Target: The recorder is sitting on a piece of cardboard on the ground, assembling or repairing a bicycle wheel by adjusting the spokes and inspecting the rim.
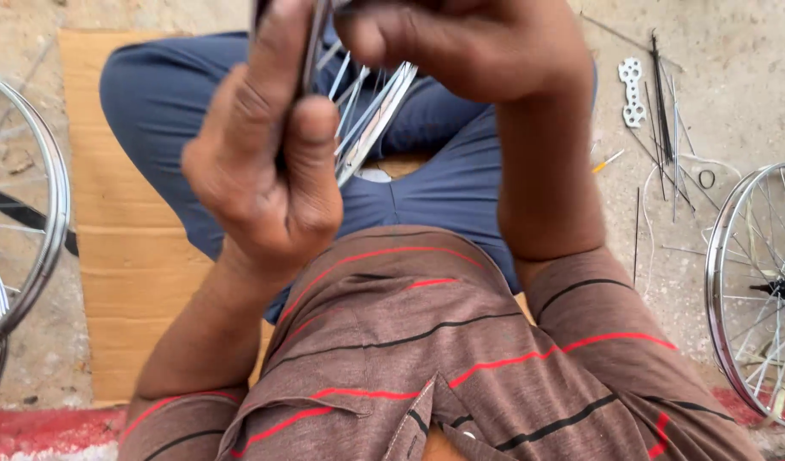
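Note:
I sit cross-legged on a sheet of cardboard (128, 256), looking straight down at my lap. My left hand (264, 162) is raised close to the camera, its thumb and fingers pinched on a thin dark metal rim (310, 51) that runs up out of the frame. My right hand (469, 47) is curled shut at the top, gripping the same wheel. Below the hands, silver spokes (371, 119) fan out over my blue trousers. The hub is hidden.
A spoked bicycle wheel (755, 290) lies on the concrete at the right, and another rim (34, 213) at the left edge. Loose spokes (666, 111), a flat white spoke wrench (633, 90) and a small ring (707, 178) lie at the upper right.

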